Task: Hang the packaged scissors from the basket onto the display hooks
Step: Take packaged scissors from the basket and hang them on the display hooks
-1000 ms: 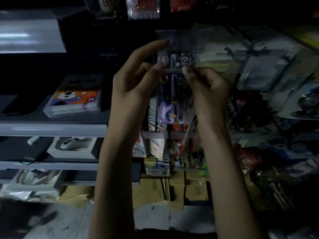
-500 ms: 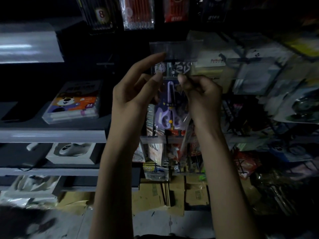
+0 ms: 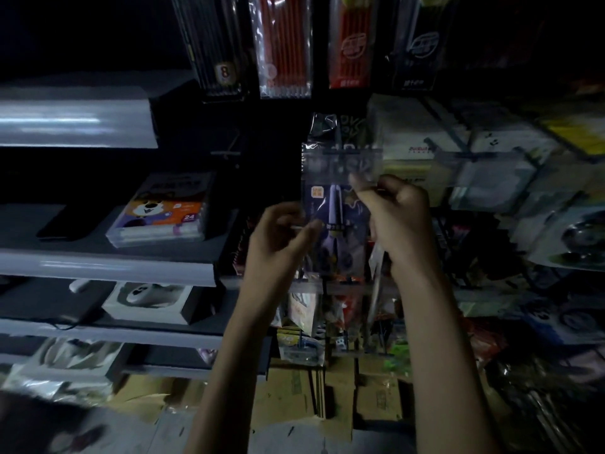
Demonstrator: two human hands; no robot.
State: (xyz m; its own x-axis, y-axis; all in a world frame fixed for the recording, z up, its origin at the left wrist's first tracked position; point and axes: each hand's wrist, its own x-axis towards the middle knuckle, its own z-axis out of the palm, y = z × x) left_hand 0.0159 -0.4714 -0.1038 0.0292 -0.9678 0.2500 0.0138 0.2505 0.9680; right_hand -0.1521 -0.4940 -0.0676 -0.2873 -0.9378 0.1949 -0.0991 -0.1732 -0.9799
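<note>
I see the left hand (image 3: 281, 239) at nine o'clock and the right hand (image 3: 397, 221) at two pinching the scissors pack (image 3: 337, 221), seemingly seating it on the display hook (image 3: 339, 149) at twelve; a gentle release looks next.

The clear plastic pack of lilac-handled scissors (image 3: 337, 224) has a dark blue backing card with a small orange square at its top left. Above hang a glossy black pencil pack (image 3: 216, 44) with a cream disc marked 8 and a bright red pencil pack (image 3: 284, 44). The flat clear box (image 3: 163, 214) on the pale grey shelf (image 3: 108, 267) shows an orange and purple panel with a white cartoon animal.
</note>
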